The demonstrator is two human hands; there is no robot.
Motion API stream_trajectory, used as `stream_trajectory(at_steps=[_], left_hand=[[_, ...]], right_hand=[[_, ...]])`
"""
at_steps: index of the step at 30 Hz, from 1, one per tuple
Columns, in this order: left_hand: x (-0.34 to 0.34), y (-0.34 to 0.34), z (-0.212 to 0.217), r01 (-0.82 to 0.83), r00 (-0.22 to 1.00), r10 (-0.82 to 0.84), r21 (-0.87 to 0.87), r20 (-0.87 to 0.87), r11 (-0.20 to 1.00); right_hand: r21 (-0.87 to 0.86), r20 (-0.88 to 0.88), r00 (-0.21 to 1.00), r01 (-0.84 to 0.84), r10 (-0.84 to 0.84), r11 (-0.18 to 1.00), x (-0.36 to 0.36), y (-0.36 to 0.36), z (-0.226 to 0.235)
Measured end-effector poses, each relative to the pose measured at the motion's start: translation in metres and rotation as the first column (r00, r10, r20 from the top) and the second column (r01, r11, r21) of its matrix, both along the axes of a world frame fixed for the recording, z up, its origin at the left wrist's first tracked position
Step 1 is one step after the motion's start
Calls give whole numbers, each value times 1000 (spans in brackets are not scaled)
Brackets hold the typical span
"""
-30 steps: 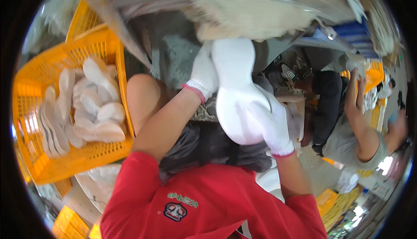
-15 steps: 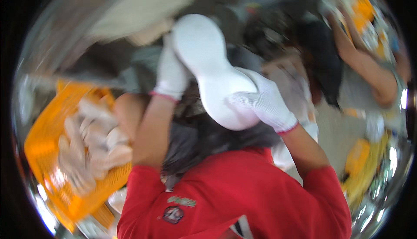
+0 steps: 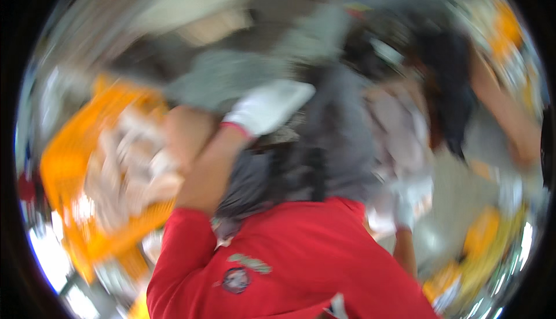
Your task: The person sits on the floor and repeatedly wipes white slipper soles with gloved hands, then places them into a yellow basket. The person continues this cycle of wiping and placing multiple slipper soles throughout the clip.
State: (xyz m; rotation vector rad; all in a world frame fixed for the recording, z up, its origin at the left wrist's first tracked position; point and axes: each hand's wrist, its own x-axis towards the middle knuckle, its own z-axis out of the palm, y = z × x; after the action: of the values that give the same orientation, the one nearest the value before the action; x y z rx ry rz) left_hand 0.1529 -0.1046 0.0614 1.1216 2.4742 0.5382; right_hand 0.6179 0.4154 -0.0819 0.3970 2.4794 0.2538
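My left hand [image 3: 267, 109], in a white knit glove with a red cuff, is above my lap and smeared by motion. Whether it holds anything does not show. On my right side, my gloved right hand [image 3: 404, 204] reaches low beside an open box lined with a pale bag [image 3: 399, 128]. Blur hides its fingers, and white material lies close around them. To my left is an orange plastic basket [image 3: 66, 162] of pale, elongated pieces [image 3: 130, 174]. The white sole-shaped piece cannot be made out now.
A person's bare arm [image 3: 507, 110] is at the right, beside a hanging dark cloth or bag [image 3: 443, 81]. Yellow and orange bags [image 3: 483, 235] lie on the floor [image 3: 449, 203] at the right. A blurred pale slab [image 3: 202, 0] crosses the upper left.
My right hand has left the white sole-shaped piece and dropped down to the right. My left hand has moved right and lower. The piece no longer shows between them.
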Motion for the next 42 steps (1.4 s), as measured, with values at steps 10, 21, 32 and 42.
stream_trajectory(at_steps=[10, 21, 32, 42], left_hand=[[101, -305, 13, -769, -575, 812, 270, 102, -579], [109, -441, -51, -980, -53, 969, -174, -240, -96], [182, -232, 164, -573, -91, 814, 639, 573, -513], [39, 8, 6, -997, 81, 244, 73, 966, 39]], right_hand=[[-678, -355, 691, 273, -630, 682, -257, 78, 121], [-644, -330, 944, -248, 30, 723, -385, -197, 199], [-523, -778, 580, -811, 242, 262, -367, -350, 214], [-993, -73, 708, 15, -702, 118, -342, -265, 262]])
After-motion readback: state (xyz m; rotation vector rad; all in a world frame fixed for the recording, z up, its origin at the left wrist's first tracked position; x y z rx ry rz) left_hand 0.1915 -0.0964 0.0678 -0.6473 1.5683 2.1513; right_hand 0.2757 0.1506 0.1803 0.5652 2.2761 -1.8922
